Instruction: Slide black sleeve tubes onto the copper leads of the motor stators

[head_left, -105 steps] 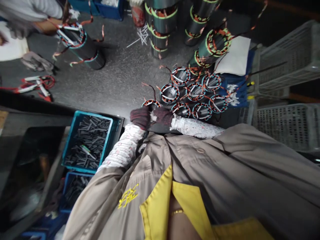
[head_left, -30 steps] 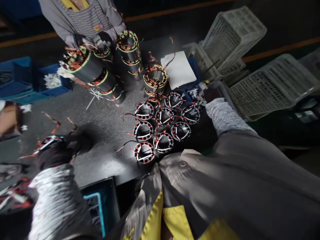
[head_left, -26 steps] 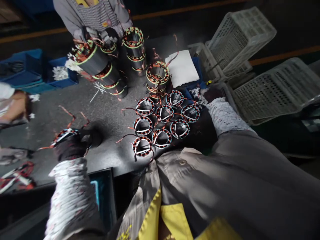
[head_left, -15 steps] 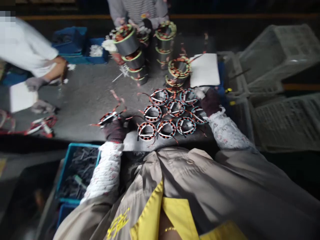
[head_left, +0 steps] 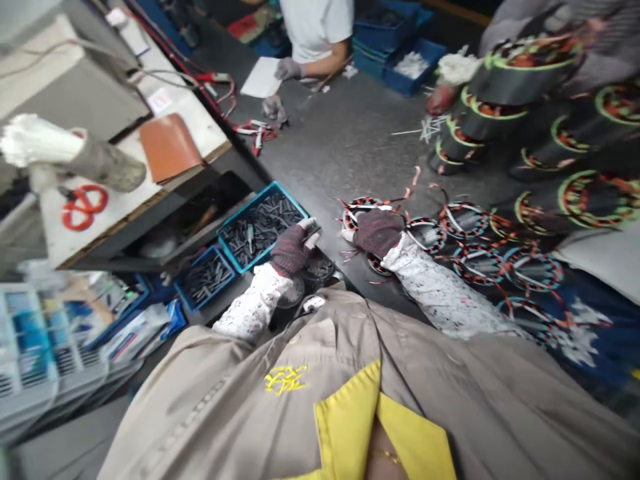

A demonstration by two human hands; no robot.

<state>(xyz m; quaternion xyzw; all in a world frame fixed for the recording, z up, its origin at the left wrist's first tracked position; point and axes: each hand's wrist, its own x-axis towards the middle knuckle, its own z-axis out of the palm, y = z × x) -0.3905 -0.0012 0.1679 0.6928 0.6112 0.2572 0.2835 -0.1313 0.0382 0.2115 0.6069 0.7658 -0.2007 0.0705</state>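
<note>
My left hand (head_left: 291,249), in a dark glove with pale fingertips, is closed at the right edge of a blue bin (head_left: 238,261) of small dark pieces. A thin dark piece (head_left: 313,233) shows between its fingertips. My right hand (head_left: 379,231) grips the near side of a wound ring (head_left: 361,202) with orange, black and white parts; its fingers partly hide the ring. Several similar rings (head_left: 465,219) lie to the right on the dark table (head_left: 320,159), with loose copper-coloured wire ends.
Tall wound cylinders (head_left: 520,83) stand at the back right. Across the table a person's gloved hand (head_left: 289,69) rests by a white sheet (head_left: 260,77). A smaller blue bin (head_left: 183,287) and a side bench (head_left: 227,148) with red scissors (head_left: 84,207) are at left.
The view has swung left. My left hand has let go of the leftmost ring and moved to the blue bin. My right hand has come from the rings at the right to that leftmost ring.
</note>
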